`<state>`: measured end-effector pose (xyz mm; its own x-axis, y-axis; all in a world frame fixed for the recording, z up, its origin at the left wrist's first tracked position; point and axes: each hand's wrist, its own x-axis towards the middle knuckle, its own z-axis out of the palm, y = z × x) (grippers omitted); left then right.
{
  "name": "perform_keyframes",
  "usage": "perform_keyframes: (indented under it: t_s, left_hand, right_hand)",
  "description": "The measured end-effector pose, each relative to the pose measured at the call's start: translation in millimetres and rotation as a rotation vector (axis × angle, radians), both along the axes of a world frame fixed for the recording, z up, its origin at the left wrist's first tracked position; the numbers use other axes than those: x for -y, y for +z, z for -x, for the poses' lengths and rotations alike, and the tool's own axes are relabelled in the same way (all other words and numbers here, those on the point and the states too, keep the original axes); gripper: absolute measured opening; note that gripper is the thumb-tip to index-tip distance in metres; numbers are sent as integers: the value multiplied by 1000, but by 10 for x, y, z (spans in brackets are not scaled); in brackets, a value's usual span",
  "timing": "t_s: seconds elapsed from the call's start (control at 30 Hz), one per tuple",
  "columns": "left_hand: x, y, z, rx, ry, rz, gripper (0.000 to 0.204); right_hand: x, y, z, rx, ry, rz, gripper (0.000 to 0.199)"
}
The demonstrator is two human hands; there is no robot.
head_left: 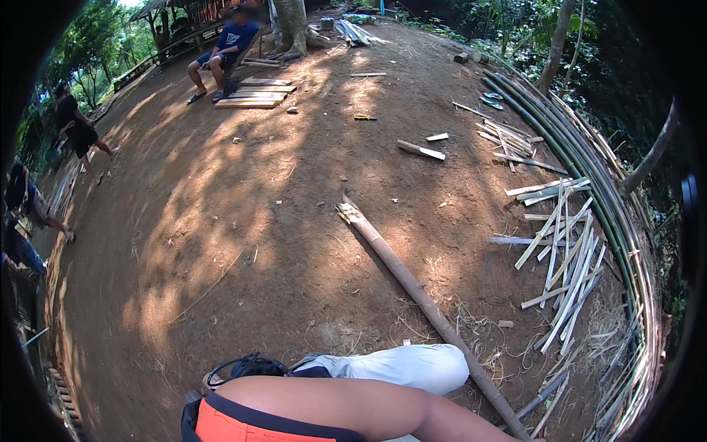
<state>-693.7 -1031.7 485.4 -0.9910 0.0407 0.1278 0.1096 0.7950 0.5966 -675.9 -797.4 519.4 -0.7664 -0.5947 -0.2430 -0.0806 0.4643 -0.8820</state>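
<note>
Neither of my hands shows. One of my bare arms (346,404), with an orange sleeve (250,427), crosses the lower edge toward the lower right, and its hand is out of the picture. Behind it my bent leg in pale trousers (412,366) points right. Just past the knee lies a long brown pole (412,283), apparently bamboo. Its far end is splintered, and its near end runs down beside the arm to the lower edge. A dark strapped item (254,367) sits by my leg.
Split strips (567,258) lie heaped at right, beside long green poles (582,158). A short split piece (421,150) and a yellow-and-black tool (364,117) lie ahead. A person sits (234,44) near flat boards (254,93); other people (74,125) are at far left.
</note>
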Motion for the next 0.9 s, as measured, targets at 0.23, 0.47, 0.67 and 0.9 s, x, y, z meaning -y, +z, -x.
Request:
perform_keyframes:
  t_s: [0.23, 0.47, 0.67, 0.9]
  left_hand:
    - [96, -3, -80, -124, -86, 280, 23]
    - [61, -88, -7, -19, -29, 176, 21]
    - [63, 92, 293, 382, -227, 139, 18]
    - [383, 52, -443, 117, -6, -82, 19]
  right_hand:
    - [-53, -136, 34, -108, -265, -188, 91]
    - [39, 107, 147, -270, 41, -320, 92]
    - [-73, 163, -67, -195, -221, 8, 63]
    - [119, 61, -46, 281, -256, -73, 62]
